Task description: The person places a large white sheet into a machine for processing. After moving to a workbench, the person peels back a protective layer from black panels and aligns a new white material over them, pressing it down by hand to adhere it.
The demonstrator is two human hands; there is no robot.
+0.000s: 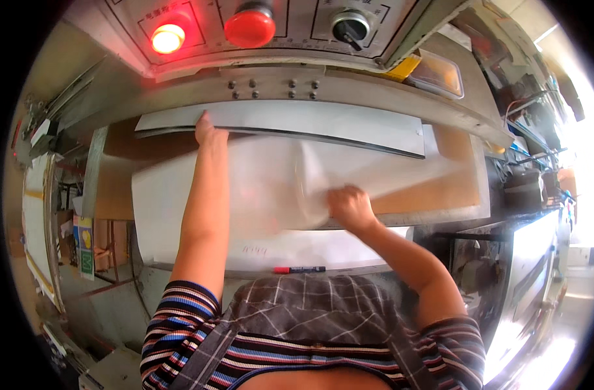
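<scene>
My left hand (210, 132) reaches far forward and grips the near edge of a long white panel (310, 122) with a dark edge. One finger or the thumb lies on top of the panel, and the rest of the grip is partly hidden. My right hand (351, 207) is closed in a fist on a thin, whitish translucent sheet (245, 179). Motion smears the sheet, which is lifted and bent near my right hand. It spreads between the panel and my body, above a brown board (417, 195).
A white sheet (186, 240) with handwriting lies closest to me, with a red-and-black marker (299, 269) at its front edge. Beyond the panel runs a metal crossbar (349, 88). Above it, a control box has a lit red lamp (168, 39), red button (249, 28) and black knob (350, 29).
</scene>
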